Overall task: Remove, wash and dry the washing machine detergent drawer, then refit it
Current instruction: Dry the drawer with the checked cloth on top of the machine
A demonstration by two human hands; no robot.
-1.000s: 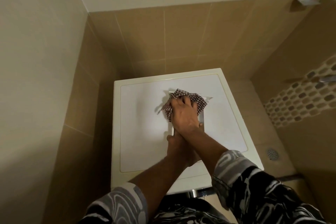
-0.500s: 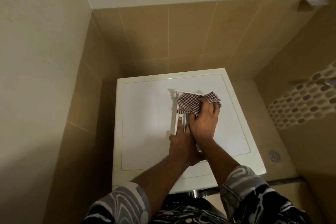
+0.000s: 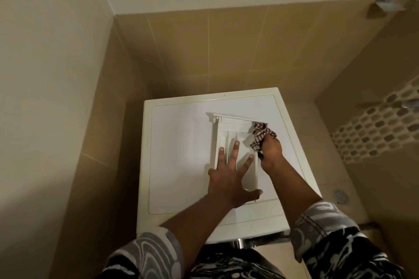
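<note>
The white detergent drawer [image 3: 229, 128] lies flat on top of the white washing machine [image 3: 176, 142], its front panel pointing away from me. My left hand [image 3: 229, 176] presses on the drawer with straight, spread fingers. My right hand [image 3: 271, 154] grips a bunched red-and-white checked cloth [image 3: 260, 135] against the drawer's right edge, near the far right corner.
The machine stands in a corner between a pale wall on the left and tan tiled walls [image 3: 226, 52] behind. A floor drain [image 3: 340, 196] lies to the right, below a mosaic tile band [image 3: 381, 129]. A metal fitting [image 3: 385, 3] juts from the upper right wall.
My right hand has carried the cloth from over the middle of the drawer to its right edge. My left hand has spread its fingers over the drawer, which now shows uncovered.
</note>
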